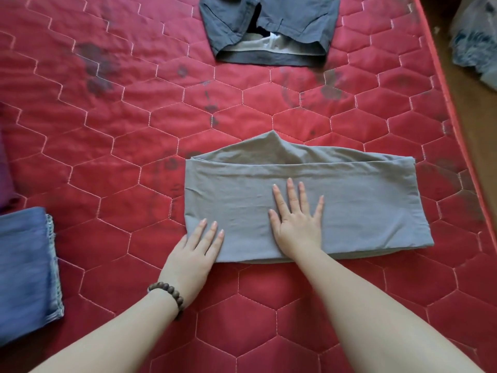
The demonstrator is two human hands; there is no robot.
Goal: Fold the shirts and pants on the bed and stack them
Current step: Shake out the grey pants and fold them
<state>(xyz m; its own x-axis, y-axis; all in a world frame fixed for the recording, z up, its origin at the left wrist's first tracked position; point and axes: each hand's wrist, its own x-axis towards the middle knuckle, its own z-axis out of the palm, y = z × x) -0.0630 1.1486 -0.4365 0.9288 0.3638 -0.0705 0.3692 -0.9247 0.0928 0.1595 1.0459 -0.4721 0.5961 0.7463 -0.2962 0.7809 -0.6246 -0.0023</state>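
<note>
— Where do your hands sit right now?

— Your right hand (297, 219) lies flat with its fingers spread wide on the middle of the grey garment (349, 205), palm down. Your left hand (195, 251) rests at the lower left corner of that garment, fingers straight and laid on the cloth, gripping nothing. A bead bracelet (168, 293) circles your left wrist.

— And where is the garment?

— It lies folded into a wide band at the centre of the frame on the red quilted bed (107, 130), with a rounded flap sticking out along its far edge.

— Anything else on the bed?

— Dark blue shorts (269, 25) lie at the top centre, well apart from you. Folded blue jeans (24, 270) sit at the lower left edge.
</note>
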